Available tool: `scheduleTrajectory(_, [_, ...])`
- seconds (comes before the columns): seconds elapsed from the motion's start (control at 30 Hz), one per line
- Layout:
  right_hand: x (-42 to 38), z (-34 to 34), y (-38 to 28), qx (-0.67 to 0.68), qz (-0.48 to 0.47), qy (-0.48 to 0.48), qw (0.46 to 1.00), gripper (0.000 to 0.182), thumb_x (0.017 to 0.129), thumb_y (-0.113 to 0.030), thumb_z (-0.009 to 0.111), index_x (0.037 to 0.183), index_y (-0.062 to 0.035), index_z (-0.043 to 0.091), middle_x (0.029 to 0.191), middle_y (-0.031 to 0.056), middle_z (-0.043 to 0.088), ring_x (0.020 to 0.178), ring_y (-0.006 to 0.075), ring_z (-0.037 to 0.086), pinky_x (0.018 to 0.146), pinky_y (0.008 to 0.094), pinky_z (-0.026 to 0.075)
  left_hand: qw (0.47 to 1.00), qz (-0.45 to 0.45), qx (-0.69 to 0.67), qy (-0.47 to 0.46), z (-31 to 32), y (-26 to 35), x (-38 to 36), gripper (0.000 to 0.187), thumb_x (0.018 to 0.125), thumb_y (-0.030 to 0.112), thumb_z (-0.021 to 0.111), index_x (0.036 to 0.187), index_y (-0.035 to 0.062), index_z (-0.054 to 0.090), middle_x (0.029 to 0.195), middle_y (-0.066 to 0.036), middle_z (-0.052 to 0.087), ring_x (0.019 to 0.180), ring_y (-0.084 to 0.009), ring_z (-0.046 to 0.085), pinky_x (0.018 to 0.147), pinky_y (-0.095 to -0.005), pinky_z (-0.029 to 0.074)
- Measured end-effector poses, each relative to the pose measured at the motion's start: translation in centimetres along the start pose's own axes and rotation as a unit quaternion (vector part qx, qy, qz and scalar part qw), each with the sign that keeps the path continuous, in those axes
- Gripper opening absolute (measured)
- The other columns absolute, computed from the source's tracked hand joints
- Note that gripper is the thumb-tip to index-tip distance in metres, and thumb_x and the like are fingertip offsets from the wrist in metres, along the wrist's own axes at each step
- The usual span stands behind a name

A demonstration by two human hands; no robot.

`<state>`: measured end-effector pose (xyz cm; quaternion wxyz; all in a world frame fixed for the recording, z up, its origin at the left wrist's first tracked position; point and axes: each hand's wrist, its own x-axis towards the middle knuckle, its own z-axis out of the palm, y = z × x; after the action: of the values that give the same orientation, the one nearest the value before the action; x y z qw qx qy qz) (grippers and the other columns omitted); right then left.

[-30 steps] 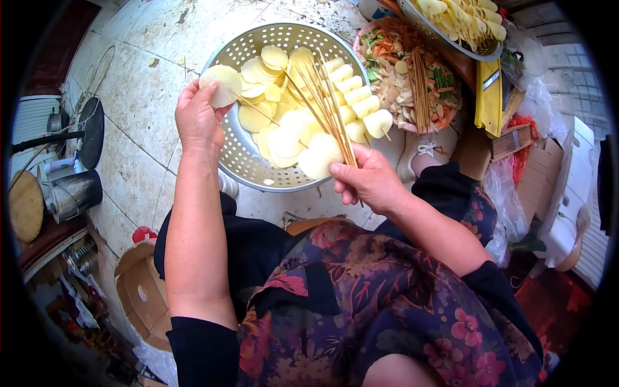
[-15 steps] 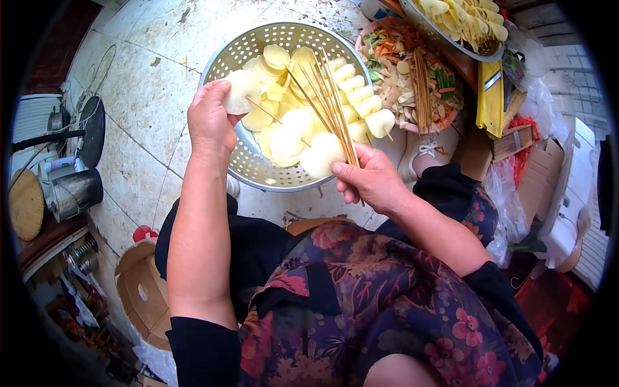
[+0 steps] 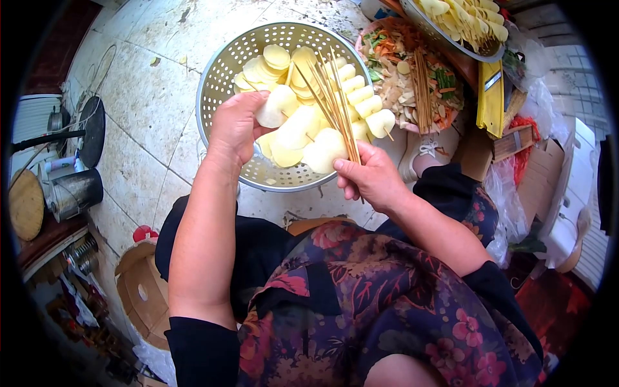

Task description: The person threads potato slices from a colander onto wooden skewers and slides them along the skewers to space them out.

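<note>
My left hand (image 3: pixel 235 126) pinches a thin, pale potato slice (image 3: pixel 277 107) on the far end of a wooden skewer. More potato slices (image 3: pixel 324 152) are spaced along that skewer toward my right hand (image 3: pixel 371 174). The right fingers are closed round a bundle of bare wooden skewers (image 3: pixel 334 103), fanned upward, and seem to grip the near end of the loaded skewer as well. Below both hands stands a perforated metal colander (image 3: pixel 216 71). Loose potato slices (image 3: pixel 276 57) are heaped in it, and skewered slices (image 3: pixel 369 106) lie along its right side.
Right of the colander, a pink tray of vegetable scraps (image 3: pixel 387 74) carries another bundle of skewers (image 3: pixel 422 97). Beyond it is a metal bowl (image 3: pixel 480 51) full of skewered slices. A cardboard box (image 3: pixel 138 293) stands at lower left, a metal pot (image 3: pixel 76 193) farther left.
My left hand has moved right and slightly down, bringing its potato slice along the skewer closer to the others. My right hand has barely moved.
</note>
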<state>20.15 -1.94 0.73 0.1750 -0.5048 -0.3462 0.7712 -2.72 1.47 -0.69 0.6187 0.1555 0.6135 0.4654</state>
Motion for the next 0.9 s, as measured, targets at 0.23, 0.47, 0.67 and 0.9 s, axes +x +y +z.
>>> scheduleTrajectory(0.23, [0.0, -0.1, 0.1, 0.011, -0.001, 0.000, 1.000, 0.013, 0.090, -0.013, 0.057, 0.099, -0.0035, 0.055, 0.063, 0.0001, 0.055, 0.046, 0.0069, 0.050, 0.041, 0.0191, 0.039, 0.999, -0.006, -0.015, -0.029, -0.4, -0.5, 0.3, 0.025, 0.088, 0.016, 0.055, 0.106, -0.0020, 0.056, 0.100, -0.014, 0.064, 0.087, -0.0221, 0.065, 0.076, -0.0369, 0.056])
scheduleTrajectory(0.47, [0.1, -0.4, -0.3, 0.017, -0.001, 0.014, 1.000, 0.014, 0.091, -0.014, 0.056, 0.100, -0.0041, 0.055, 0.065, 0.0005, 0.056, 0.047, 0.0068, 0.052, 0.040, 0.0191, 0.039, 0.996, 0.037, 0.013, 0.081, -0.7, -1.4, 1.5, 0.024, 0.089, 0.021, 0.056, 0.105, 0.0026, 0.055, 0.094, -0.009, 0.063, 0.074, -0.0165, 0.063, 0.064, -0.0292, 0.053])
scheduleTrajectory(0.67, [0.1, -0.8, -0.5, 0.042, -0.015, 0.021, 0.999, 0.012, 0.091, -0.014, 0.056, 0.098, -0.0053, 0.054, 0.066, 0.0005, 0.057, 0.047, 0.0062, 0.052, 0.040, 0.0188, 0.039, 0.970, -0.004, 0.236, 0.065, -1.4, -2.8, 2.4, 0.032, 0.084, 0.016, 0.058, 0.112, 0.0001, 0.053, 0.092, -0.008, 0.061, 0.069, -0.0156, 0.061, 0.061, -0.0273, 0.049])
scheduleTrajectory(0.9, [0.2, -2.0, -1.6, 0.073, -0.064, 0.060, 0.993, 0.013, 0.090, -0.016, 0.058, 0.096, -0.0057, 0.054, 0.066, 0.0003, 0.057, 0.047, 0.0059, 0.052, 0.040, 0.0177, 0.039, 0.936, 0.034, 0.350, 0.017, -0.3, -4.1, 2.7, 0.027, 0.079, 0.018, 0.065, 0.099, -0.0007, 0.061, 0.083, -0.009, 0.064, 0.068, -0.0142, 0.061, 0.061, -0.0261, 0.049])
